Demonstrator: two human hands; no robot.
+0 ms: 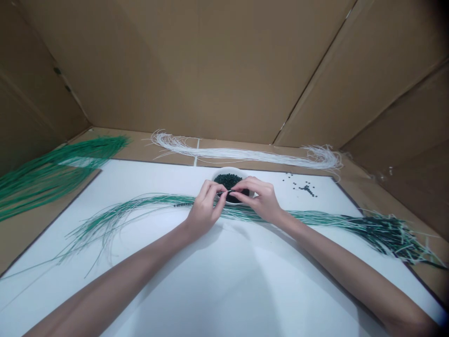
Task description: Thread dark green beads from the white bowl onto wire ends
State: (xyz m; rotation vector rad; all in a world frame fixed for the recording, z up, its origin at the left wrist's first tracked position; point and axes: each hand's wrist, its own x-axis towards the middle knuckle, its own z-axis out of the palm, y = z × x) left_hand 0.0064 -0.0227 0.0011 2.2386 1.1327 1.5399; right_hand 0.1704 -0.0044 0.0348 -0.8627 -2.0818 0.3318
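A white bowl [227,169] holds many small dark beads [228,179]. Over its near side, my left hand [206,208] is closed in a pinch on a thin strand [228,191], whose pale end shows between the two hands. My right hand [260,196] meets it from the other side, thumb and forefinger pressed together at the strand's end; whatever is between these fingertips is too small to make out. A short row of dark beads [181,205] sticks out left of my left hand. Beneath both hands lies a long bundle of green and white strands [312,217].
Loose dark beads [307,188] are scattered right of the bowl on the white board [196,299]. Behind it lies a bundle of white strands [238,153]; green strands [66,168] spread at the left. Cardboard walls [196,70] enclose the back and sides.
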